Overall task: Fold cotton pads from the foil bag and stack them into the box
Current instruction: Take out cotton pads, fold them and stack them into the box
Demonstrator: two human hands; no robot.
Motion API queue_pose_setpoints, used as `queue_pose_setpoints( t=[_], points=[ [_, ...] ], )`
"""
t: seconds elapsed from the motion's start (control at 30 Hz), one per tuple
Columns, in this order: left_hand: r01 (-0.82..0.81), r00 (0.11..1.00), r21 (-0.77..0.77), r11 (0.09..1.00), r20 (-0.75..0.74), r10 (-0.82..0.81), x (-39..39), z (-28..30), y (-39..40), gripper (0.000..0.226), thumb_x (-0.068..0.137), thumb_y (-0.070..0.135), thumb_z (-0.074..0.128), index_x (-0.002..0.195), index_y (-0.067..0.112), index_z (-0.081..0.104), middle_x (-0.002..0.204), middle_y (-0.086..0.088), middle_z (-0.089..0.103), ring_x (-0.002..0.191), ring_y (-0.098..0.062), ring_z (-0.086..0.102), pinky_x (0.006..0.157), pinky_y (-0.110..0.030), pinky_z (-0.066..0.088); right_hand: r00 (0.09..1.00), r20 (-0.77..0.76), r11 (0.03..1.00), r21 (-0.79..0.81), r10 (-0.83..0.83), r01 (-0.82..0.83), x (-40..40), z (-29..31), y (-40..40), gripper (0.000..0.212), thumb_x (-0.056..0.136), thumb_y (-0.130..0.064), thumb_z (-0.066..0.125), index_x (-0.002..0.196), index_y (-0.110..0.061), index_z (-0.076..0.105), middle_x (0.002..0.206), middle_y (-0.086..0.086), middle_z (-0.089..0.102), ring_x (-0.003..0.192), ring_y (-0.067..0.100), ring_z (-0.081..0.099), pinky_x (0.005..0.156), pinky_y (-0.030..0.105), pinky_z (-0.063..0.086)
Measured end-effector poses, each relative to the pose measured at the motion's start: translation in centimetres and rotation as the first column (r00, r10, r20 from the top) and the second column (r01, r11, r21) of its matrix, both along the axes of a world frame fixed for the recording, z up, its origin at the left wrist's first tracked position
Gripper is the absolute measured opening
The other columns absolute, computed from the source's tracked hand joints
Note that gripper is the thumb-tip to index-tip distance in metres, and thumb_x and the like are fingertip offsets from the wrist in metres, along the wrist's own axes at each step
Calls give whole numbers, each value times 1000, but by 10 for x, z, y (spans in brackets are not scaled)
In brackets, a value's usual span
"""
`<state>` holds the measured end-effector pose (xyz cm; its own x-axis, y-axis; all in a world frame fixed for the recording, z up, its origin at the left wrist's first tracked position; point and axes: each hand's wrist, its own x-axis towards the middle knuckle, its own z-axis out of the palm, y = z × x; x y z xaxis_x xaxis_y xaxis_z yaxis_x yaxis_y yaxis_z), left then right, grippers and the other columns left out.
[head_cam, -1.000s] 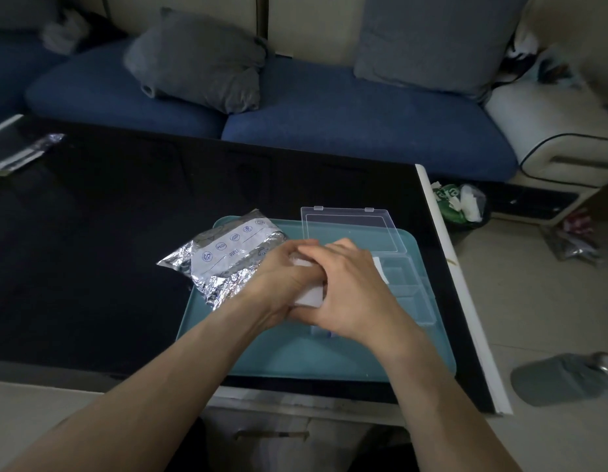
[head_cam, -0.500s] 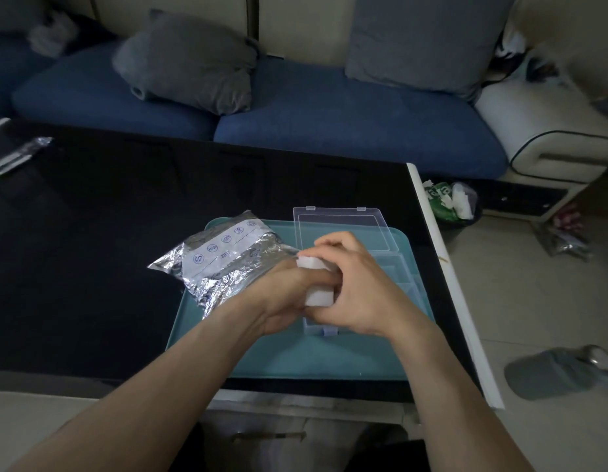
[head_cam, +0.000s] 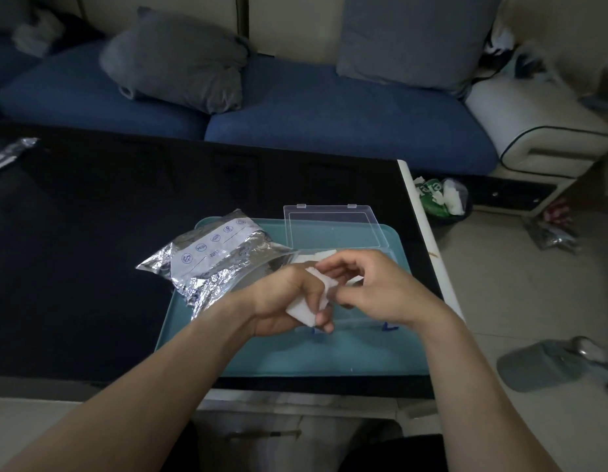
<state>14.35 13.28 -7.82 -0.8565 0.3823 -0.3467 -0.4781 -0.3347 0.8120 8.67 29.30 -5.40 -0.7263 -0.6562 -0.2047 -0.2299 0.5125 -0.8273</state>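
A white cotton pad [head_cam: 307, 310] is held in my left hand [head_cam: 284, 303], fingers curled round it, just above the front of the clear plastic box [head_cam: 357, 323]. My right hand [head_cam: 374, 287] hovers over the box with thumb and fingers pinching the pad's upper corner. The box's lid [head_cam: 331, 226] lies open toward the sofa. More white pads [head_cam: 311, 257] show inside the box behind my fingers. The crumpled foil bag [head_cam: 214, 258] lies on the left part of the teal tray [head_cam: 330, 359], touching my left wrist.
The tray sits on a black table [head_cam: 91, 250] with a white right edge. A blue sofa [head_cam: 330, 107] with grey cushions stands behind. A small bin [head_cam: 442, 199] and a grey slipper [head_cam: 547, 366] are on the floor to the right. A foil strip [head_cam: 10, 153] lies far left.
My hands have drawn apart a little: the left hand turned the pad downward toward me, and the right hand shifted right, now pinching only its upper corner. The camera moved slightly.
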Motion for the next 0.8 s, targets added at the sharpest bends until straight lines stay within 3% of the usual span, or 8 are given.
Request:
queue_pose_setpoints(
  t=[0.07,0.13,0.23,0.37,0.57,0.67,0.73,0.8],
  points=[
    [14,1000,-40,999,-25,-15,1,2,1,56,53,-6,40,108,-7,50,70,-22,57,50,-24,55,74,-42,45,1000,23,999,-38,12,-11,-1,-1,3,31,83,-7,75,107,-26,73,96,-13,72,94,2,65,81,27,54],
    [-2,999,-70,998,-46,-1,1,3,2,55,55,-7,39,107,-2,56,77,-20,66,59,-30,64,74,-41,51,996,94,995,-103,-5,14,-5,-2,9,28,82,-4,76,103,-21,73,96,-5,72,91,9,66,77,31,55],
    [-28,999,-90,996,-27,26,-1,0,6,58,59,-9,41,114,0,59,92,-27,66,77,-37,70,72,-40,58,990,143,988,-153,3,19,-10,-2,17,27,83,-2,77,106,-15,72,103,4,74,97,17,69,90,40,58],
    [-48,998,-177,983,-38,42,-4,-8,7,52,68,-16,43,115,-2,62,99,-29,68,85,-40,70,75,-41,59,981,187,973,-230,48,-3,-5,-5,15,38,76,-21,83,111,-13,71,108,4,75,103,19,72,94,35,57],
    [-278,960,-295,914,-127,251,-12,-18,6,67,68,0,70,130,6,46,109,-24,69,97,-38,70,82,-39,59,919,172,850,-350,-356,395,-24,-20,16,16,92,-6,69,98,-19,74,103,6,74,101,23,71,81,31,59],
    [-462,861,-572,678,-473,187,-14,-26,8,48,81,2,64,126,12,53,108,-6,68,97,-24,66,86,-30,54,832,-5,788,-324,-554,523,-43,-38,25,19,97,-10,64,102,-25,74,106,-1,72,101,18,68,81,35,60],
    [-587,740,-687,427,-669,-59,-14,-33,7,41,84,5,56,124,11,58,114,-4,65,104,-18,58,94,-27,47,799,-105,788,-286,-592,546,-52,-48,26,20,99,-11,59,110,-23,71,113,-2,69,104,14,65,79,23,56],
    [-598,680,-745,297,-667,-304,-15,-41,6,47,80,9,50,126,6,58,124,-10,60,115,-24,52,104,-33,40,801,-173,816,-214,-573,537,-59,-54,20,23,102,-10,54,119,-19,67,119,0,65,105,12,61,68,6,46]
  ],
)
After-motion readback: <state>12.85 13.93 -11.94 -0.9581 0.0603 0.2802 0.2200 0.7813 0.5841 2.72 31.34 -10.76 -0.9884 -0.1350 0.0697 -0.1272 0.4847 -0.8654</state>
